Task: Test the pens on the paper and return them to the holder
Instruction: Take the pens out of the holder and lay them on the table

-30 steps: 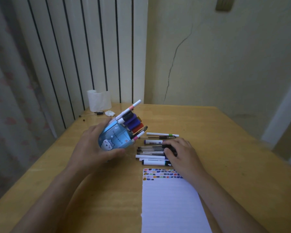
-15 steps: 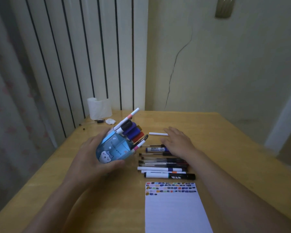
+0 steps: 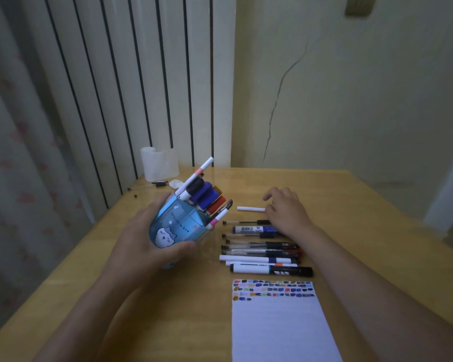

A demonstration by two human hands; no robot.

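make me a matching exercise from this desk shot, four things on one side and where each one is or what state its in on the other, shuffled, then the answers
Things
1. blue pen holder
2. white pen
3. lined paper
4. tissue roll

Places or states
A. lies flat, nearest the camera, with colour swatches along its far edge
B. stands at the far left corner of the table
C. gripped and tilted in the left hand, pens sticking out
D. lies apart from the row of pens, just by the right hand

Pairs: 1-C, 2-D, 3-A, 4-B
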